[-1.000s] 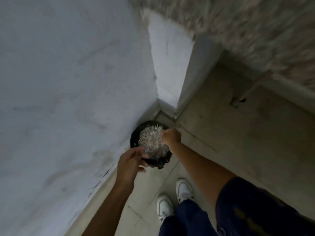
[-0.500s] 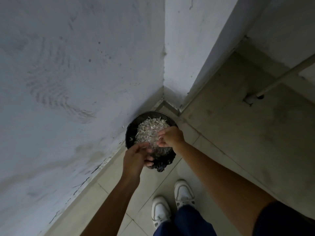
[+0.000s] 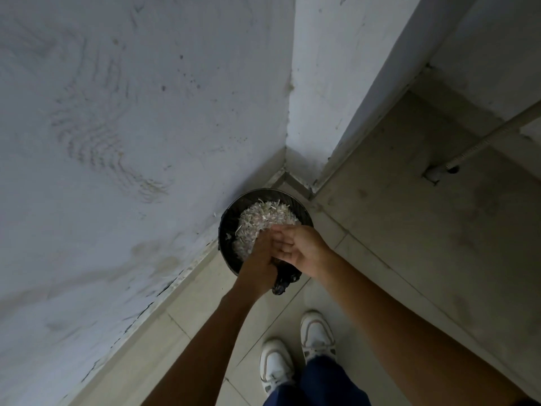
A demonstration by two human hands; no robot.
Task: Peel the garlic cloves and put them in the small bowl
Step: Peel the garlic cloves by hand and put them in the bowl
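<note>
A round bin with a black liner (image 3: 229,221) stands on the floor in the wall corner, heaped with pale garlic peels (image 3: 265,216). Both hands hover over its near side. My left hand (image 3: 257,259) shows its back, and its fingers lie against the palm of my right hand (image 3: 304,247). My right hand is turned palm-up with relaxed fingers. Neither hand visibly holds anything. A bunched end of the black liner (image 3: 282,284) hangs below the hands. No bowl and no cloves are in view.
A white plastered wall (image 3: 117,142) fills the left, and a wall pillar (image 3: 330,98) stands behind the bin. The floor is pale tile (image 3: 409,230). My white shoes (image 3: 317,335) are just behind the bin. A thin pipe (image 3: 439,174) meets the floor at the right.
My hands have come together over the bin; a second ago the left was at the near rim and the right over the peels. The view has swung towards the corner.
</note>
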